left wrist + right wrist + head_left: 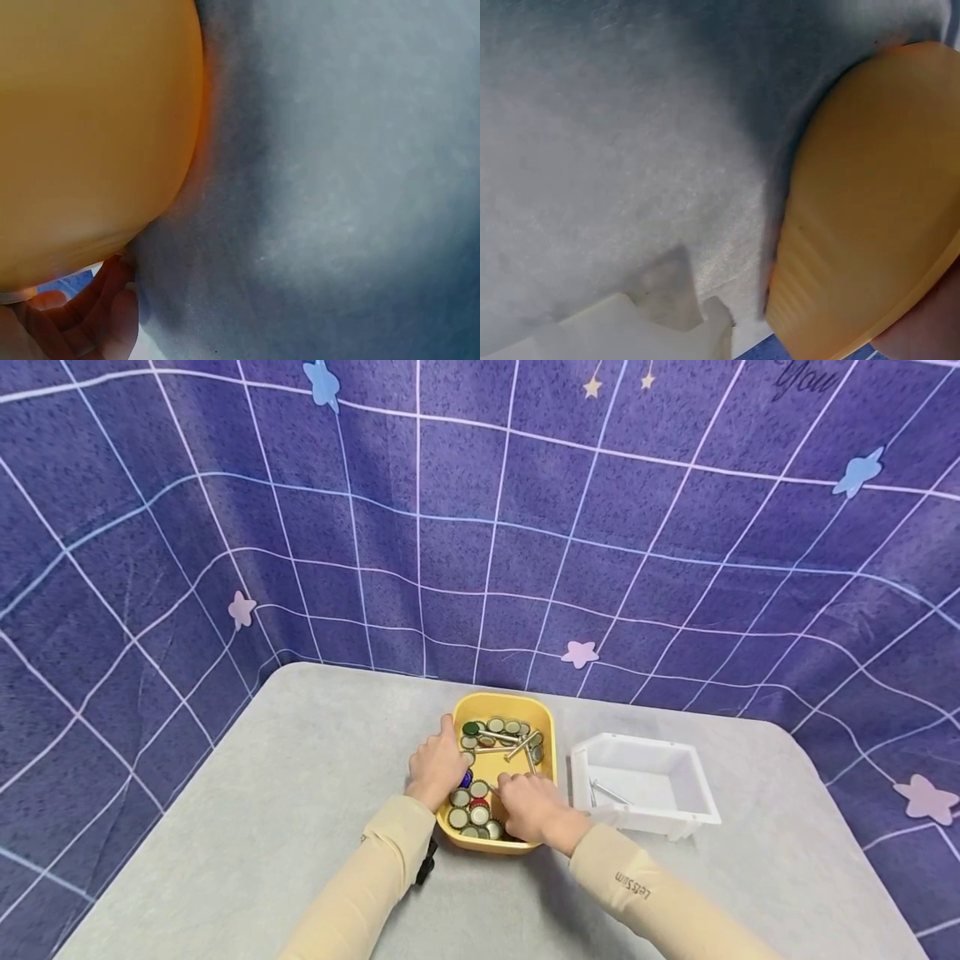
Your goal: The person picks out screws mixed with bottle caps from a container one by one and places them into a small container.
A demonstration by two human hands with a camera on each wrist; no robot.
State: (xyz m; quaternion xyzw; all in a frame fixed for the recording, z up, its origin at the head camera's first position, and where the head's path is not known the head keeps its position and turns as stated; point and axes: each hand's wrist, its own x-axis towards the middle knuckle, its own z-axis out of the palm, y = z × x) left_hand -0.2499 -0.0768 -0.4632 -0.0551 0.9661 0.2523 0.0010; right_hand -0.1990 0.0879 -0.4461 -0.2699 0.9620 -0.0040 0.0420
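Yellow tub (506,703), one: on the tabletop, between both hands. Bottle caps (478,790), many: along the far end and near left of the tub, mostly silvery insides up, a few green, blue or red. Screws (522,746), several, long: lying crossed among caps at the far end. White bin (652,777), one: just beside the tub, to the right, narrow gap between; loose screws inside, near the left wall. Probably so placed for a short reach from the right hand.

Left hand (437,767): fingers curled and clamped on the tub's left rim and wall, likely to stop any sliding. Right hand (531,806): lowered over the rim into the near right of the tub, presumably to get at the contents; fingers bent, tips partly hidden. Thin metal shank (492,790) at the fingertips; cannot tell whether pinched or merely alongside.

Grey tabletop (330,735): matte, faintly mottled, far corners rounded, soft shadow around the tub. Blue-violet cloth (382,543): hung behind and at both sides, gridded in pale lines, with pink and blue stars; lettering at upper right. Cream sleeves (352,877), two: print on the right one.
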